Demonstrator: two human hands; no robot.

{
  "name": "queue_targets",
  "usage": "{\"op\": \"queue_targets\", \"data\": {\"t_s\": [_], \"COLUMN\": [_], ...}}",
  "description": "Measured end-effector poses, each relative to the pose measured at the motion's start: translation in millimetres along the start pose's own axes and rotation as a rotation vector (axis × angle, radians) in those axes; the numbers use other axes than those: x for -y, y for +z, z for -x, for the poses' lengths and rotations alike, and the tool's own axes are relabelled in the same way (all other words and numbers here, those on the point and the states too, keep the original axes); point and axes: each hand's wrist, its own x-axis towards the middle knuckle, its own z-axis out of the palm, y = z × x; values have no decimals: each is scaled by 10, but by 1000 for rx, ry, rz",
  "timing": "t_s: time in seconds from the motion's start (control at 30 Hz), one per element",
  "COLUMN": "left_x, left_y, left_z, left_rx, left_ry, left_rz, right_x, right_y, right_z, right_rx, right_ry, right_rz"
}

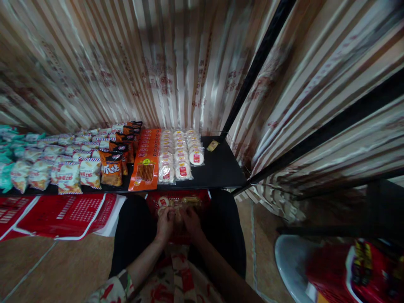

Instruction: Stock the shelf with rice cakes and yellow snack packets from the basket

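My left hand (165, 224) and my right hand (191, 222) meet between my knees, fingers curled. A small clear-wrapped snack packet (178, 213) lies between the fingertips, dim and blurred, and both hands grip it. Below them is a red basket (206, 197), its far rim showing just under the shelf edge. Beside my left fingers sits a round white wrapped cake with a red label (163, 202). Beyond my right fingers lies a yellowish packet (191, 200). The rest of the basket is hidden by my hands and legs.
On the black shelf (217, 172) stand rows of round wrapped cakes (183, 170), an orange snack sheet (145, 162), orange-black bags (111, 168), white bags (68, 176) and a small yellow packet (212, 145). Black frame posts (244, 94) rise right. Red bags (72, 214) lie left.
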Motion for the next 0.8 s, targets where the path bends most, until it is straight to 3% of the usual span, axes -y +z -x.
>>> {"op": "queue_targets", "data": {"t_s": [0.3, 0.5, 0.8], "left_x": [-177, -247, -485], "left_y": [-67, -133, -287], "left_z": [72, 80, 162], "left_rx": [67, 194, 197], "left_ry": [-95, -182, -382], "left_rz": [272, 403, 578], "right_x": [45, 39, 87], "right_y": [-6, 4, -15], "right_z": [-23, 16, 81], "right_rx": [34, 77, 102], "right_ry": [-84, -159, -263], "right_rz": [41, 78, 194]}}
